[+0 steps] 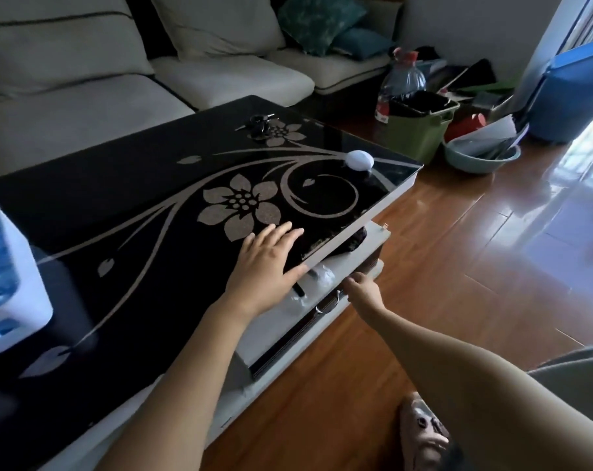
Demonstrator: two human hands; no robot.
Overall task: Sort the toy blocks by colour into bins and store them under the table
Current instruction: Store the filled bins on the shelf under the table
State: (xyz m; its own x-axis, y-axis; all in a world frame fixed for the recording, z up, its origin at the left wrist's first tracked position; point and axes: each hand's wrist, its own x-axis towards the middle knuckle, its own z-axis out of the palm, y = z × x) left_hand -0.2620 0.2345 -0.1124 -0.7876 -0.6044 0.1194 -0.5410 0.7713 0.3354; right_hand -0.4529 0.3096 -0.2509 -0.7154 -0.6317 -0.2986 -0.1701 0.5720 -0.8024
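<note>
My left hand [267, 263] lies flat with fingers spread on the black glass table top [145, 212], near its front edge. My right hand [363, 290] reaches low beside the table, at the white lower shelf [359, 246] under the top; its fingertips are partly hidden and nothing shows in its grasp. A white bin [6, 283] holding blue blocks stands on the table at the far left, partly cut off by the frame edge. Something wrapped in clear plastic [322, 275] lies on the shelf just under the table edge.
A white round object [359, 160] and a bunch of keys [259, 124] lie on the table's far side. Behind is a pale sofa [118, 79]. On the wooden floor stand a green bin [420, 127], a water bottle [402, 79] and a teal basin [482, 158].
</note>
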